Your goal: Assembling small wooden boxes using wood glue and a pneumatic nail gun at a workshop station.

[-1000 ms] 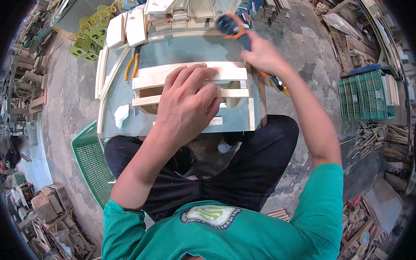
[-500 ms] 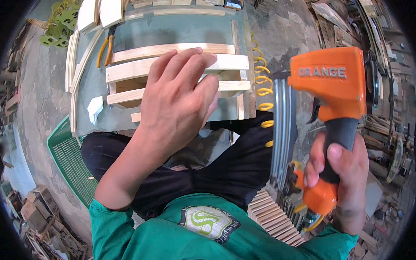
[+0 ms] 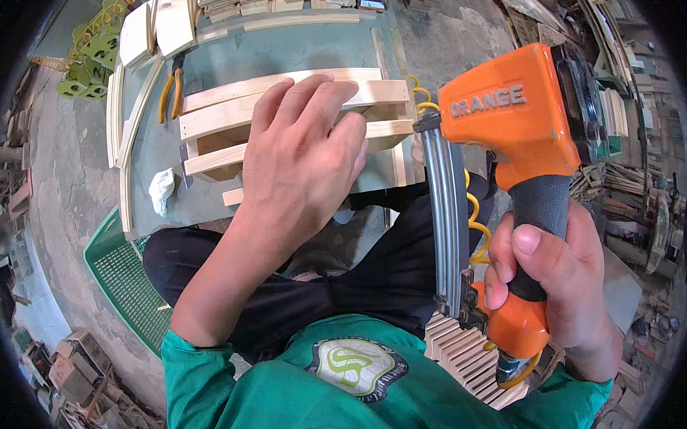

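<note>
A small crate of pale wooden slats [image 3: 216, 122] lies on the worktable, with gaps between its slats. My left hand [image 3: 296, 167] is closed over the middle of it, fingers bent across the upper slats; the thumb is mostly hidden. To the right of the crate, my right hand [image 3: 557, 271] grips the black handle of an orange nail gun [image 3: 514, 107]. The gun's nose and long grey magazine [image 3: 443, 218] are on its left side, apart from the crate. Its trigger is partly visible, with no finger seen on it.
On the blue-grey worktable [image 3: 251, 56] lie orange-handled pliers [image 3: 171, 89], a crumpled white piece [image 3: 160, 190] and loose wooden strips [image 3: 139, 113]. A green basket [image 3: 129, 286] stands at the left. Stacked slats [image 3: 460, 355] sit by my right side, near a yellow coiled hose [image 3: 476, 211].
My right hand has brought the nail gun leftward, nearer the crate, and its body is tilted more. My left hand keeps its hold on the crate. The whole view has shifted slightly.
</note>
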### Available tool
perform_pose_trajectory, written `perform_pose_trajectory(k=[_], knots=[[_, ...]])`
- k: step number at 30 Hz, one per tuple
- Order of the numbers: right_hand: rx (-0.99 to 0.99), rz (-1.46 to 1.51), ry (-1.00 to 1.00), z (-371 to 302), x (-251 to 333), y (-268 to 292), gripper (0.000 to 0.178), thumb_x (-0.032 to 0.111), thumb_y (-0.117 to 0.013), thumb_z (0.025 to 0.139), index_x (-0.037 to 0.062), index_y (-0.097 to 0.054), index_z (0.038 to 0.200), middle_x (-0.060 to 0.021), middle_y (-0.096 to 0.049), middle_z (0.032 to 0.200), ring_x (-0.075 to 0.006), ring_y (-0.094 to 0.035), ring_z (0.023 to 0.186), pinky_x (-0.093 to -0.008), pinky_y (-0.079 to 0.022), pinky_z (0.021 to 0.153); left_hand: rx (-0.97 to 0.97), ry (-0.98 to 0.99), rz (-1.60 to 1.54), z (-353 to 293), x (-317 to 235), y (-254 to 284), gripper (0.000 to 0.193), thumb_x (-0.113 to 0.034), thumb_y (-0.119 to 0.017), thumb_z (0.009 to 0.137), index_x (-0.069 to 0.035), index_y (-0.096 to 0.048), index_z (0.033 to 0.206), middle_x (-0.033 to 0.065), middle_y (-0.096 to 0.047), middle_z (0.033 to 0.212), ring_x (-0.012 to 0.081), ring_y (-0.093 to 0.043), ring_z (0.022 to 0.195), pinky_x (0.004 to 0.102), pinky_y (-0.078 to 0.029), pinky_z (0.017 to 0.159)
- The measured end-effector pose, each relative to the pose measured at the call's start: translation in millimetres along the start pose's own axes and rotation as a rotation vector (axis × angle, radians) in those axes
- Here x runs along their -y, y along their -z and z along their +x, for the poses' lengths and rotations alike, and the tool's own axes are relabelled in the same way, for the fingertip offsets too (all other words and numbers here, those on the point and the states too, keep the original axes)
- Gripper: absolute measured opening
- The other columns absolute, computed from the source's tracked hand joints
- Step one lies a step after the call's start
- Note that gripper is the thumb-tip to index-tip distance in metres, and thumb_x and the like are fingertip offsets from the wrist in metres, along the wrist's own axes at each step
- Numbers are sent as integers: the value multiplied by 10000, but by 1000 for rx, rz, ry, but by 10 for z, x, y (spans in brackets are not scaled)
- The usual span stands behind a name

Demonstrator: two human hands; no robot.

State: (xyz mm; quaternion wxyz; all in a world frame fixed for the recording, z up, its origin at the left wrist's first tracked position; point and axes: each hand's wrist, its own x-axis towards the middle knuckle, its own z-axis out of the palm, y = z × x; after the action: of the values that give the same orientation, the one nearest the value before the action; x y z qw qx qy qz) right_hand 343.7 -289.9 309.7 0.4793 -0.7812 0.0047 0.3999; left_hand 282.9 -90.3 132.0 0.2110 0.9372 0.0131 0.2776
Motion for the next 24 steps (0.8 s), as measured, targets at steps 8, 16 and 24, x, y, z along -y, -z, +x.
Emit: perform_pose_trajectory(k=[8, 16, 24], knots=[[41, 14, 17, 33, -13, -11, 370, 324, -660, 941, -17, -523, 983, -71, -566, 708, -172, -635, 576, -316, -559, 576, -12, -5, 13, 3, 4, -8, 153, -140, -752, 770, -61, -645, 846, 89, -627, 1199, 286, -580, 1227, 494, -406, 1090], [55, -5, 6, 37, 12, 2, 360, 307, -650, 949, -23, -527, 1027, -71, -579, 723, -171, -640, 599, -319, -553, 588, -8, -8, 10, 2, 10, -13, 150, -142, -751, 772, -63, -647, 846, 91, -630, 1195, 286, -581, 1227, 492, -405, 1091], [48, -114, 137, 52, 64, 41, 447, 324, -670, 943, -51, -531, 1144, -58, -587, 733, -152, -628, 593, -285, -524, 579, 14, 7, 14, 8, -13, 15, 143, -144, -750, 790, -63, -658, 863, 91, -635, 1219, 287, -580, 1235, 480, -408, 1090]])
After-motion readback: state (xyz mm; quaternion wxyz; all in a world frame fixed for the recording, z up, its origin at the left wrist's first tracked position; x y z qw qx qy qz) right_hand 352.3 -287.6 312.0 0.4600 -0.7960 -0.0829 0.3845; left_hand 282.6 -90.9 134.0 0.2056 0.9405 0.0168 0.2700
